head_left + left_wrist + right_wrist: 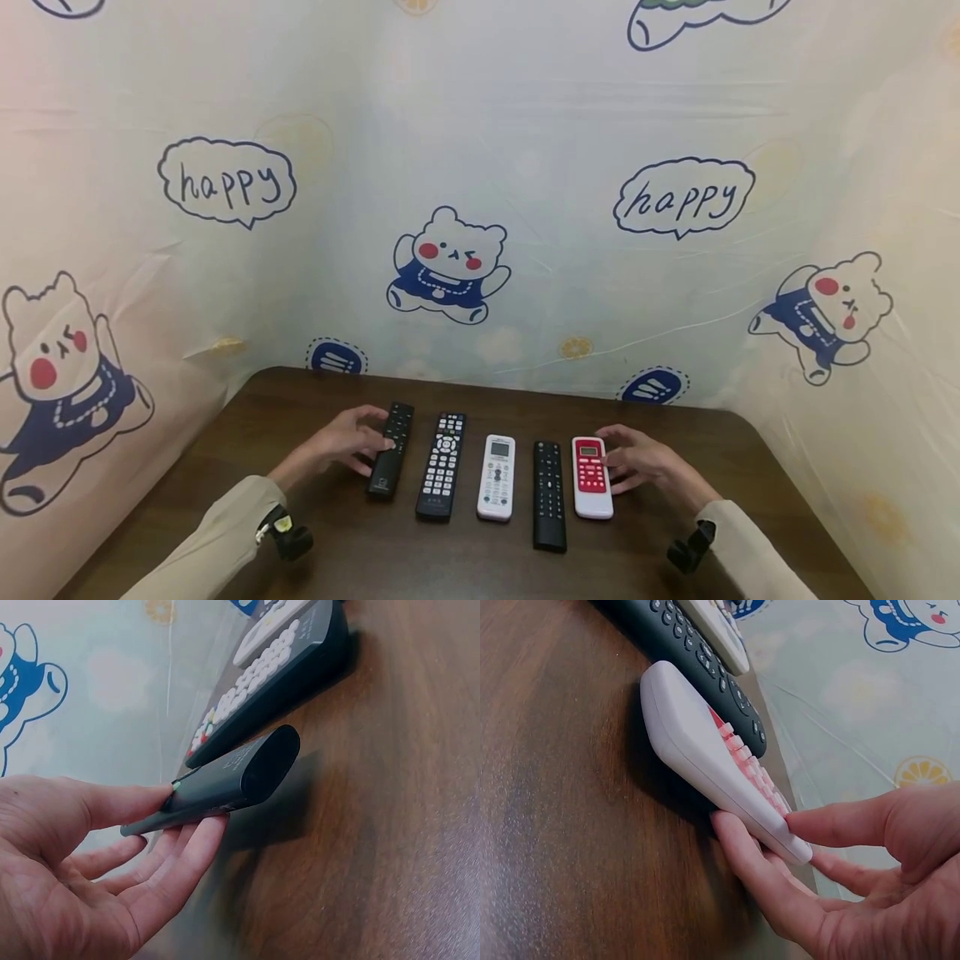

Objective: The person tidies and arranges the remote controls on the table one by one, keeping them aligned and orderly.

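At the left end of a row of remote controls, my left hand [348, 440] pinches a slim black remote [391, 450], thumb on its face and fingers under its edge. The left wrist view shows this black remote [225, 784] tilted, with a shadow on the table below it. At the row's right end my right hand [641, 460] pinches a white remote with a red face [592, 477]. In the right wrist view the thumb lies on the buttons' side of this white remote [697, 750] and the fingers reach beneath it.
Between the hands lie a black remote with white buttons [441, 467], a white remote with a small screen [497, 477] and a long black remote [550, 496]. They rest on a dark brown wooden table [450, 567]. A printed curtain [555, 125] hangs behind and at both sides.
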Demonstrator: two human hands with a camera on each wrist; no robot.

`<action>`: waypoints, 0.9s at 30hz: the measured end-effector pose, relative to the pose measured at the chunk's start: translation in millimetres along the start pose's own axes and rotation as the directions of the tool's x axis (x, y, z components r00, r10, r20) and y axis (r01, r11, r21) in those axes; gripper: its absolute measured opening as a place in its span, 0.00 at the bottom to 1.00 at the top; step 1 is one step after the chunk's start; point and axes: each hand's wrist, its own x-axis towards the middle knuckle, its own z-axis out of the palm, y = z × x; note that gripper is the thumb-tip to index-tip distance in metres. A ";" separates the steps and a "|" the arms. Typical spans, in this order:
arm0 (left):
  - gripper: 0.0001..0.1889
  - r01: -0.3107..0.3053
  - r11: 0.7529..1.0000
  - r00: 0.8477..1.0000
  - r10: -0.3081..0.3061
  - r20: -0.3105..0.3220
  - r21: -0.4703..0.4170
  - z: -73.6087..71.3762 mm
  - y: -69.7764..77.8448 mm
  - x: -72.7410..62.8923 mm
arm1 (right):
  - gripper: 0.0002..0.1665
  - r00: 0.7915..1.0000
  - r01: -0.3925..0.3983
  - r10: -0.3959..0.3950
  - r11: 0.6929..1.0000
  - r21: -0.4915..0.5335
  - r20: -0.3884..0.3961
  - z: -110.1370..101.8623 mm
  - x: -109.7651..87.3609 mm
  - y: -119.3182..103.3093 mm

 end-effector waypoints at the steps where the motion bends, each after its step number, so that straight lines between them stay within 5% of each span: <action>1: 0.36 -0.004 1.000 1.000 0.004 0.000 0.001 0.8 0.7 0.2 | 0.35 1.000 0.005 -0.005 1.000 -0.002 0.003 -0.5 -0.3 -0.7; 27: 0.34 -0.004 1.000 1.000 0.005 -0.024 0.022 17.1 -1.7 5.2 | 0.38 0.999 0.030 -0.029 0.999 -0.024 0.037 3.4 -5.2 -3.5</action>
